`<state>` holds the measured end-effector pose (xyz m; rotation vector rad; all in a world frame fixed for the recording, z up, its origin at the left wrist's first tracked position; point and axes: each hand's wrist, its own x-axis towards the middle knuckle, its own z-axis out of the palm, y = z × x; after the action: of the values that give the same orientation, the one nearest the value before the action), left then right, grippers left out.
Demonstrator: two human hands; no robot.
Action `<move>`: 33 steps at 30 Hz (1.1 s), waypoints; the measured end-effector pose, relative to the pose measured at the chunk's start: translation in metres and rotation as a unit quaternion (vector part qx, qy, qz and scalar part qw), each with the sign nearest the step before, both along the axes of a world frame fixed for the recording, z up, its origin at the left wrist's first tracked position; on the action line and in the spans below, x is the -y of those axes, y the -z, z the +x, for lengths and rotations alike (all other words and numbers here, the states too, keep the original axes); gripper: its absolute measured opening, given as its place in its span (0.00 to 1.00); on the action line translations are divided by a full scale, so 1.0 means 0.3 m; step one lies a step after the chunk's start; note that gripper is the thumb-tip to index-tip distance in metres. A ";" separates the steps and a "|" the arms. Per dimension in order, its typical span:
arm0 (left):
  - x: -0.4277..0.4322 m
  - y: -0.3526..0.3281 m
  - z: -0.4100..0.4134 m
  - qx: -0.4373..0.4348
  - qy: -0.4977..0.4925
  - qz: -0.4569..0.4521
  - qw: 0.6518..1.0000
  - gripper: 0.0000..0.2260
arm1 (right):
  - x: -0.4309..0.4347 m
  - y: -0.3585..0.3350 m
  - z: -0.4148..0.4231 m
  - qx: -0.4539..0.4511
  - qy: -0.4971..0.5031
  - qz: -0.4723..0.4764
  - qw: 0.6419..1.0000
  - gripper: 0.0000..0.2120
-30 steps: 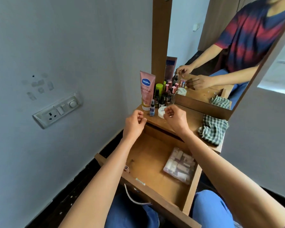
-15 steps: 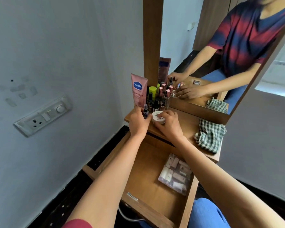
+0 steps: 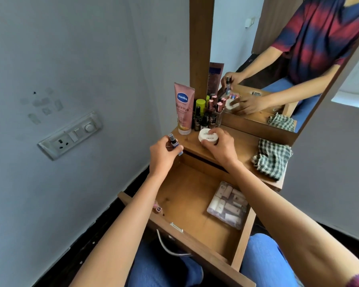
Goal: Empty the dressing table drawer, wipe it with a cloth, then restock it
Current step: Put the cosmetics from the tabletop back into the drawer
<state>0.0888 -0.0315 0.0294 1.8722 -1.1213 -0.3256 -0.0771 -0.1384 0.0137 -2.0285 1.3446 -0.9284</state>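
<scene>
The wooden drawer [image 3: 197, 242] stands pulled out below the dressing table top [image 3: 246, 151]. Inside it lie a clear packet of small tubes [image 3: 228, 205] at the right and a small pink bottle [image 3: 157, 208] by the left wall. My left hand [image 3: 164, 155] is shut on a small blue bottle [image 3: 173, 141], lifted off the table's left edge. My right hand [image 3: 221, 147] grips a round white jar [image 3: 208, 137] on the table top. A green checked cloth [image 3: 272, 157] lies crumpled at the table's right.
A pink Vaseline tube [image 3: 183, 108] and several small bottles [image 3: 207, 113] stand at the back left of the table against the mirror [image 3: 278, 59]. A switch plate [image 3: 71, 135] is on the left wall. My knees in blue jeans [image 3: 263, 264] sit under the drawer.
Both hands went from hovering fists to the table's items. The left hand has picked up the small blue bottle and drawn it left; the right hand has closed on the white jar.
</scene>
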 end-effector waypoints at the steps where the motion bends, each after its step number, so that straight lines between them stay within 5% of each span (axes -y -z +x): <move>1: -0.026 0.009 0.016 -0.002 0.004 0.007 1.000 0.11 | -0.024 -0.003 -0.001 0.014 0.000 -0.014 1.000 0.19; 7: -0.175 0.067 0.077 0.065 0.011 0.073 0.995 0.14 | -0.233 0.039 0.019 0.043 -0.067 -0.078 0.994 0.21; 19: -0.267 0.174 0.092 0.147 -0.017 0.190 0.970 0.13 | -0.398 0.294 0.056 -0.060 -0.149 0.052 0.986 0.22; 27: -0.261 0.183 0.080 0.196 -0.008 0.202 0.960 0.12 | -0.399 0.347 0.051 -0.136 -0.118 0.078 0.981 0.24; 33: -0.268 0.165 0.070 0.294 -0.004 0.260 0.920 0.15 | -0.385 0.337 0.043 -0.195 -0.066 0.033 0.978 0.20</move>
<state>0.1097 0.0489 -0.0200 2.5494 -1.5278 -0.0443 -0.0642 -0.0231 -0.0875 -2.2947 1.3909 -0.4339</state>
